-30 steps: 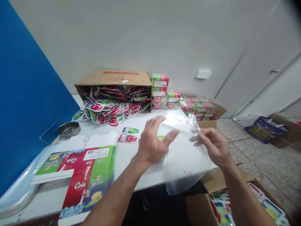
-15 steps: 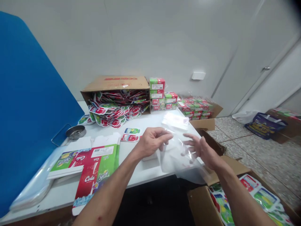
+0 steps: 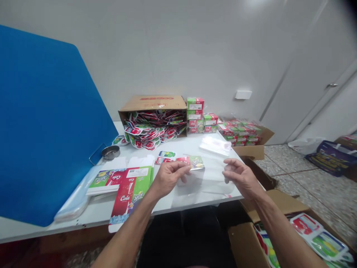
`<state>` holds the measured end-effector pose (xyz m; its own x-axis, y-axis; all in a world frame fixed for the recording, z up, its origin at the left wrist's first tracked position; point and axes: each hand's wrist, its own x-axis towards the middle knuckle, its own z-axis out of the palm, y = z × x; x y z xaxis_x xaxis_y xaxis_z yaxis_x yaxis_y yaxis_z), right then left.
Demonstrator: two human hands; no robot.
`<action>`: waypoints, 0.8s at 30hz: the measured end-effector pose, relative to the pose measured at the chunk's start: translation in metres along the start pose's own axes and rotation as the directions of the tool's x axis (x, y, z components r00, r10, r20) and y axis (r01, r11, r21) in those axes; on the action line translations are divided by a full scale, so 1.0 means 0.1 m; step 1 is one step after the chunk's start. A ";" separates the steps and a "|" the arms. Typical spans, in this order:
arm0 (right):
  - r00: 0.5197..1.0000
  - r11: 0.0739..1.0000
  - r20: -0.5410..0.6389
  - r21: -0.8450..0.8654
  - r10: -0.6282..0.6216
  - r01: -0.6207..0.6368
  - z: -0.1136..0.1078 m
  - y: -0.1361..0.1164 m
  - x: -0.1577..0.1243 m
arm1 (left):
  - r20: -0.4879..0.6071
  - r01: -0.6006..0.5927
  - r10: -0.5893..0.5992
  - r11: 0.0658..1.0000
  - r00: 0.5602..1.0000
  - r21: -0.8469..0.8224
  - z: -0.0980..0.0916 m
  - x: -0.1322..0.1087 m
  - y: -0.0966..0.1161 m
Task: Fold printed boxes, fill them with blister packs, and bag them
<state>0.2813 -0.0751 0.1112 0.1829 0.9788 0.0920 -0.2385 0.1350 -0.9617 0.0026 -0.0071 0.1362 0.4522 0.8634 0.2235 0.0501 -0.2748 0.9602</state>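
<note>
A clear plastic bag (image 3: pixel 210 184) is stretched between my hands over the front of the white table. My left hand (image 3: pixel 170 178) pinches its left edge, the thumb pressed to the index finger. At the right edge of the film, my right hand (image 3: pixel 242 178) has its thumb and fingers closed on the plastic. Just beyond my left fingertips is a small red and green carton (image 3: pixel 196 162), its lower part covered by hand and film. Behind the left hand lie a green bottle-shaped packet (image 3: pixel 167 153) and a red one (image 3: pixel 163 160).
Flat printed cartons (image 3: pixel 134 193) and clear bags (image 3: pixel 76 197) lie left, near a round metal dish (image 3: pixel 111 152). A cardboard box (image 3: pixel 156 102) spills packets at the back beside stacked small cartons (image 3: pixel 195 115). Another open box (image 3: pixel 237 238) stands low right; a blue panel (image 3: pixel 50 123) borders the left.
The view has shifted left. My hands have moved apart, spreading the bag, and the right fingers have closed on its edge. The small carton behind it now shows more.
</note>
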 end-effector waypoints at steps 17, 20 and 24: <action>0.986 0.977 0.048 0.133 0.162 -0.167 0.09 0.23 0.28 | -0.102 0.033 -0.037 0.998 0.994 -0.044 -0.07 0.12 -0.04; 0.998 0.996 0.025 -0.064 0.064 -0.062 0.10 0.07 0.40 | -0.073 0.077 -0.083 0.993 0.994 -0.088 -0.15 0.13 0.04; 0.989 0.936 0.073 -0.321 -0.131 0.148 0.13 -0.20 0.49 | -0.041 0.129 -0.134 0.987 0.990 -0.093 -0.25 0.23 0.15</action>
<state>0.2821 -0.0274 0.1380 0.1422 0.9614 0.2357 0.1096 0.2214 -0.9690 -0.0081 0.0189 0.1601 0.4042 0.9092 0.1000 0.0252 -0.1203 0.9924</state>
